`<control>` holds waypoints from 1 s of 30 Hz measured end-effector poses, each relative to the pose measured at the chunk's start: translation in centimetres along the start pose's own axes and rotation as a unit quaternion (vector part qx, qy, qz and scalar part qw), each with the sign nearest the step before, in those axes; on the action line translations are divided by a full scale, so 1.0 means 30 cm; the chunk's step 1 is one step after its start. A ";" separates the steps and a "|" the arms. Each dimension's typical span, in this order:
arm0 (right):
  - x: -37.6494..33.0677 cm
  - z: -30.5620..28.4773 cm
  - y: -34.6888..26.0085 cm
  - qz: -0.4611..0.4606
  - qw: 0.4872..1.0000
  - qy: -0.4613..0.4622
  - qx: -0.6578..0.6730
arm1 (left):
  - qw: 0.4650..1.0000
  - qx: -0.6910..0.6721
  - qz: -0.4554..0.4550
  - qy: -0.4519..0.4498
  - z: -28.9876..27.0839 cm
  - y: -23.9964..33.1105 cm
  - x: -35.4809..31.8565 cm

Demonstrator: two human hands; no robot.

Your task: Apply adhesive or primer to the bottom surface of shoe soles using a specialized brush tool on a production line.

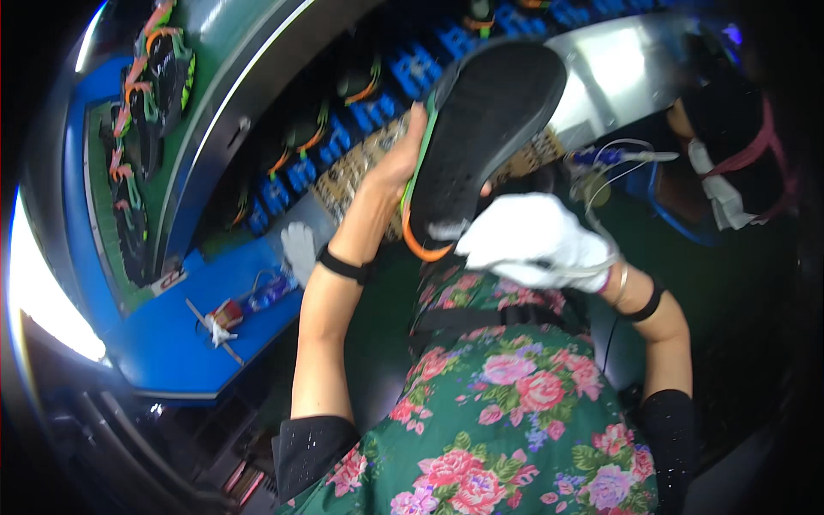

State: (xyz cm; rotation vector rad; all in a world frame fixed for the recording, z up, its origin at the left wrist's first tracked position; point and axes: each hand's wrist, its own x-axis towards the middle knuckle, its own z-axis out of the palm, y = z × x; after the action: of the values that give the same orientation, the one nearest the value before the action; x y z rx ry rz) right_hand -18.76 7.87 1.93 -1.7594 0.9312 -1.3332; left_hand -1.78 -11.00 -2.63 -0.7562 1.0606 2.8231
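Observation:
A black shoe (489, 120) with green and orange trim is raised in front of me, its flat sole-shaped face toward me and the orange heel edge at the lower end. My left hand (402, 163), bare, grips it along the left side, thumb on the edge and the other fingers mostly hidden behind. Curled at the heel is my right hand (541, 240), in a white glove. Its fingertips meet the heel beside a small whitish patch; whether they pinch anything is hidden.
More trimmed shoes (137, 146) stand in a row on a green belt at left. Blue holders (300, 172) line the back. A white glove (299, 249) lies by a blue worktable (172, 343). Another person (730, 154) is at the right, near a pen-like tool (644, 157) with a white cord.

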 end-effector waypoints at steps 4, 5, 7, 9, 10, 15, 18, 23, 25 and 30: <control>-0.002 -0.014 -0.060 0.247 0.933 0.088 0.248 | 0.972 -0.231 -0.015 0.034 0.033 -0.019 -0.005; -0.007 -0.006 -0.052 0.244 0.917 0.157 0.275 | 0.961 -0.272 -0.002 0.044 0.013 -0.051 -0.021; 0.003 -0.009 -0.048 0.207 0.932 0.238 0.179 | 0.975 -0.204 0.024 0.086 -0.039 -0.162 -0.044; 0.027 -0.046 -0.069 0.176 0.951 0.250 0.041 | 0.946 -0.321 0.054 0.002 -0.044 -0.224 -0.064; 0.039 -0.074 -0.074 0.143 0.964 0.225 -0.018 | 0.947 -0.318 0.041 0.011 -0.024 -0.243 -0.061; 0.071 -0.135 -0.082 0.036 0.981 0.129 -0.143 | 0.986 -0.087 0.087 0.113 0.075 -0.231 -0.056; 0.081 -0.121 -0.110 0.008 0.975 0.109 -0.192 | 0.982 -0.116 0.064 0.132 0.026 -0.275 -0.099; 0.087 -0.052 -0.155 -0.015 0.953 0.169 -0.252 | 0.891 -0.400 0.216 0.019 0.140 -0.158 -0.154; 0.099 -0.056 -0.169 -0.012 0.955 0.182 -0.236 | 0.861 -0.454 0.219 -0.070 0.200 -0.147 -0.168; 0.127 -0.112 -0.205 -0.026 0.944 0.166 -0.284 | 0.932 -0.282 0.225 0.005 0.202 -0.220 -0.079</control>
State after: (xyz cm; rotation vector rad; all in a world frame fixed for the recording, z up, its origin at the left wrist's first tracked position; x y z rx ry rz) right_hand -20.54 7.05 9.67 -2.0163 1.5934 -1.5284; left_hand -1.02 -1.83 -1.65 -0.6044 0.4420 3.5896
